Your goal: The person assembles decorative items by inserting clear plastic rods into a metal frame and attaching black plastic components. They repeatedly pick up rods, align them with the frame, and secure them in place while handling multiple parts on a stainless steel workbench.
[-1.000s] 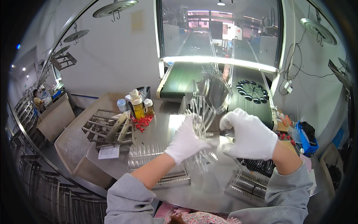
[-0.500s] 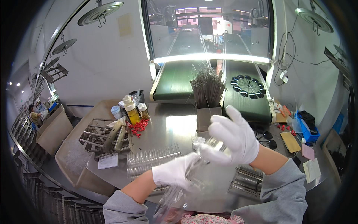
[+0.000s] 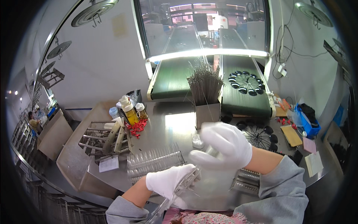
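My left hand point(image 3: 169, 182), in a white glove, is closed around a bunch of clear plastic pieces point(image 3: 186, 180) low over the front of the table. To its right, my gloved right hand point(image 3: 225, 145) is raised and smeared by motion, so whatever its fingers hold cannot be made out. Beside my left hand stands a wire rack filled with clear curved lenses point(image 3: 153, 160). A metal rack point(image 3: 246, 181) lies partly under my right forearm. Beyond my hands a metal box point(image 3: 208, 115) holds many thin wires point(image 3: 205, 84). A small clear cup with white stuff point(image 3: 197, 141) sits in front of it.
Dark lenses lie in a ring point(image 3: 247, 83) on the right green conveyor point(image 3: 246, 106), another ring point(image 3: 257, 135) behind my right hand. Bottles point(image 3: 129, 110), red bits point(image 3: 137, 127) and metal frames point(image 3: 104, 138) stand left. A blue bin point(image 3: 308, 125) and notepads point(image 3: 291, 135) lie right.
My hands have moved apart; my left hand has drawn slightly left with the clear pieces. My right hand has dropped a little and turned. The dark lens ring behind it shows more.
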Demonstrator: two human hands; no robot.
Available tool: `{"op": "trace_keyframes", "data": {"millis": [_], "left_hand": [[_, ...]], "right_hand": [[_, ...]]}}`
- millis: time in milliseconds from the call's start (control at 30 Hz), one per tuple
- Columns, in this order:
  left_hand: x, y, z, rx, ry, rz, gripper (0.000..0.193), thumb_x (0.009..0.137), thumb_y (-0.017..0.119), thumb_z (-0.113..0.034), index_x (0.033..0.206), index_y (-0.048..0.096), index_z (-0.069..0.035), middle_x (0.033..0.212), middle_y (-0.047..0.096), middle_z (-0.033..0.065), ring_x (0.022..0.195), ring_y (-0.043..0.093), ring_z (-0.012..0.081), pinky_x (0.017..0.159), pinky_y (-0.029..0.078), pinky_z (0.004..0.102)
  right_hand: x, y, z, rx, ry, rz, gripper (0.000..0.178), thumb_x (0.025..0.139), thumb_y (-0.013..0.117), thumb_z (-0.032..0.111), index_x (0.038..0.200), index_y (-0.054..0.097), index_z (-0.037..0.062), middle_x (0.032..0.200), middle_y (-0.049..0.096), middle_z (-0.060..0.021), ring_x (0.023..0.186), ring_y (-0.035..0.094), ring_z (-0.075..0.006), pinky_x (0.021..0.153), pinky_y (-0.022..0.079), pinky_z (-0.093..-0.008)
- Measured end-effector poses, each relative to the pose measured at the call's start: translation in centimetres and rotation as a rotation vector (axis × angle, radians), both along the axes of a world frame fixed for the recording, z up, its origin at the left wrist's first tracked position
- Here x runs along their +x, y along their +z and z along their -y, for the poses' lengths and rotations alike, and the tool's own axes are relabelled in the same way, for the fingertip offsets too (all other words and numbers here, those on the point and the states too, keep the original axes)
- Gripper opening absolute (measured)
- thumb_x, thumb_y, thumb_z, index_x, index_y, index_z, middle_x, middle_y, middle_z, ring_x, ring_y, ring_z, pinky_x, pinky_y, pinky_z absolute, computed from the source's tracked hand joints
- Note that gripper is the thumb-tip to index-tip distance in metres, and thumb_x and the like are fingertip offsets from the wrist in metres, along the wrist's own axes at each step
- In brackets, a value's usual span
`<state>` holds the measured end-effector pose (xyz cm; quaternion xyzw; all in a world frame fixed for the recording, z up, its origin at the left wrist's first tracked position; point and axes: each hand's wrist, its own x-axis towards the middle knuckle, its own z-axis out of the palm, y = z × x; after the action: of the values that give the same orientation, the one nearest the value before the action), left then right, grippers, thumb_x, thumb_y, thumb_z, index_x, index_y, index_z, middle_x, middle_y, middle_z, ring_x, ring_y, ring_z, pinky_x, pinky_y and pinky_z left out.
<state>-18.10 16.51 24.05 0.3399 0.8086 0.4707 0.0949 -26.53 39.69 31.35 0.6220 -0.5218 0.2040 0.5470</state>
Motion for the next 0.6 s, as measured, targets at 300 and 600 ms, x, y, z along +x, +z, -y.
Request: {"op": "trace_keyframes", "data": {"millis": [300, 600], "left_hand": [[0.5, 0.0, 0.9, 0.024, 0.128, -0.422, 0.075, 0.058, 0.098, -0.037, 0.11, 0.055, -0.005, 0.103, 0.054, 0.014, 0.094, 0.058, 0.0348, 0.085, 0.05, 0.0434], [1.0, 0.4, 1.0, -0.303, 0.299, -0.763, 0.061, 0.067, 0.096, -0.03, 0.11, 0.06, -0.007, 0.108, 0.061, 0.0093, 0.102, 0.059, 0.0274, 0.084, 0.049, 0.0404]], "right_hand": [[-0.7, -1.5, 0.5, 0.063, -0.208, 0.366, 0.042, 0.07, 0.08, 0.018, 0.109, 0.066, 0.0133, 0.11, 0.056, -0.0133, 0.088, 0.064, -0.0329, 0.064, 0.055, -0.0431], [-0.2, -3.0, 0.6, 0.063, -0.293, 0.716, 0.045, 0.075, 0.08, 0.019, 0.116, 0.064, 0.0116, 0.118, 0.057, -0.0159, 0.092, 0.066, -0.035, 0.08, 0.057, -0.0427]]}}
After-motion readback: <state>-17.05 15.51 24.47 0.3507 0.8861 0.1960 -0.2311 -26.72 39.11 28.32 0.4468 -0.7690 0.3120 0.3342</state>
